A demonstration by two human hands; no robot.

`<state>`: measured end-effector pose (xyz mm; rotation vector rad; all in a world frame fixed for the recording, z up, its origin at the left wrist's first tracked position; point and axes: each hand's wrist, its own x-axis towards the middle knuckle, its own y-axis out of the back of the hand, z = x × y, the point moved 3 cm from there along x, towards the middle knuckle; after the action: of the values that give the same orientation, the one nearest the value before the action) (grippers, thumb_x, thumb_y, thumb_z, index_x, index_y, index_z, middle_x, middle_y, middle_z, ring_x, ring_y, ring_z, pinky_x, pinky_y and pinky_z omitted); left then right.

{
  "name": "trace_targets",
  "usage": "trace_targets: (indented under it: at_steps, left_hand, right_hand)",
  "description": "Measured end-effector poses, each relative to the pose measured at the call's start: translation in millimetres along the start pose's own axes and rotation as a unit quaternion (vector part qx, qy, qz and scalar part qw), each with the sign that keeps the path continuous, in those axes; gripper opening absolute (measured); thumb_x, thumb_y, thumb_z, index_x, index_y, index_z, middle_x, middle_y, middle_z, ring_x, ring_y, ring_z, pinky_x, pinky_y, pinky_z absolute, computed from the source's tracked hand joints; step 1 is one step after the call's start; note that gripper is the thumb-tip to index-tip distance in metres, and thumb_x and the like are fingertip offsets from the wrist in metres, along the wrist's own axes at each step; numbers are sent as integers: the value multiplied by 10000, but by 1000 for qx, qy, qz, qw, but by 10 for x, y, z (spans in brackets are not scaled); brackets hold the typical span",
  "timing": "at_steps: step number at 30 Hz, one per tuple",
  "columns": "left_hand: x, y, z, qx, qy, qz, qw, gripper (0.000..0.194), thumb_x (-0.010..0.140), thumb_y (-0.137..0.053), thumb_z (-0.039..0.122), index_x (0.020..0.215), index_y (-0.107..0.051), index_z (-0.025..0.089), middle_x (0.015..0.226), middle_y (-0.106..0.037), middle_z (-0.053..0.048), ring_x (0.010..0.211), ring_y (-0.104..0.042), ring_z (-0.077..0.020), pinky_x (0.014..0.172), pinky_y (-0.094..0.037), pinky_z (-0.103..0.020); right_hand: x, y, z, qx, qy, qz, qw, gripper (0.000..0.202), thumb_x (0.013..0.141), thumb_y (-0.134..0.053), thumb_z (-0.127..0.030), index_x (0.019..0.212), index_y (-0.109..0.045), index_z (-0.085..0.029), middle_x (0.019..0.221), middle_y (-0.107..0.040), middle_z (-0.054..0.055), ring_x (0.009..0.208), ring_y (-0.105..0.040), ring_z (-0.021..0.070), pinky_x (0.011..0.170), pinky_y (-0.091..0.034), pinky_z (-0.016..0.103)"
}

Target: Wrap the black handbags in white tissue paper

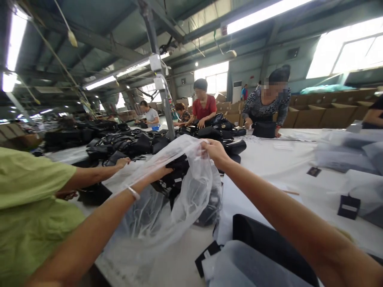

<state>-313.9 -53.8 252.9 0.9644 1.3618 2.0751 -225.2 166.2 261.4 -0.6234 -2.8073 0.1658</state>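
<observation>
My right hand pinches the upper edge of a large clear plastic bag and holds it raised above the white table. My left hand, with a bracelet at the wrist, reaches in at the mouth of the plastic bag. It touches black items with small white labels, which look like handbags. Its fingertips are lost against the dark material, so its grip is unclear. Close to my right forearm lies a black bag partly covered by a pale translucent wrapper, with a black tag beside it.
A co-worker in a green shirt reaches in from the left. A heap of black bags spreads across the table's far side. Other workers stand beyond it. Wrapped bags lie at right, with cardboard boxes behind.
</observation>
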Motion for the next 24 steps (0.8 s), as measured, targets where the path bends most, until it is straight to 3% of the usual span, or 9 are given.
trace_targets:
  at_steps: [4, 6, 10, 13, 18, 24]
  left_hand:
    - [-294, 19, -69, -25, 16, -49, 998, 257, 713, -696, 288, 956, -738, 217, 883, -760, -37, 860, -697, -286, 813, -544, -364]
    - [-487, 67, -107, -42, 24, -64, 997, 246, 736, -668, 344, 928, -742, 210, 838, -765, -32, 769, -705, -264, 722, -559, -341]
    - [-802, 308, -141, -145, 48, -29, 988, 384, 734, -699, 430, 1027, -730, 185, 988, -769, -41, 906, -703, -272, 801, -565, -349]
    - [-939, 587, -122, -224, 71, 1, 972, 485, 704, -760, 483, 1081, -720, 181, 1015, -766, -40, 950, -695, -278, 842, -566, -365]
    - [-916, 1118, -37, -332, 78, 96, 935, 596, 592, -866, 480, 1084, -720, 178, 1069, -753, -56, 1033, -672, -285, 910, -559, -390]
    - [-571, 1701, 163, -440, 56, 168, 880, 613, 526, -930, 381, 1059, -702, 181, 989, -769, -44, 857, -716, -235, 733, -617, -335]
  right_hand:
    - [221, -37, -65, -3, -20, 32, 999, 147, 834, -490, -99, 774, -614, -152, 604, -628, -16, 458, -583, 102, 442, -441, 188]
    - [292, -40, -26, -9, -33, 50, 998, 146, 803, -503, -67, 733, -596, -154, 541, -588, -33, 432, -555, 93, 419, -402, 175]
    - [367, 15, 126, -29, -65, 90, 993, 156, 789, -542, -57, 668, -569, -153, 464, -531, -42, 383, -490, 78, 355, -285, 175]
    - [387, 87, 238, -40, -87, 121, 988, 148, 844, -592, -126, 698, -574, -142, 493, -537, -41, 386, -463, 66, 355, -278, 177]
    - [321, 128, 386, -39, -104, 145, 983, 240, 950, -585, -325, 806, -587, -132, 612, -543, -64, 440, -461, 50, 415, -377, 172]
    - [33, 79, 537, 6, -84, 89, 992, 88, 819, -646, -206, 781, -640, -128, 572, -593, -32, 467, -509, 81, 438, -386, 186]
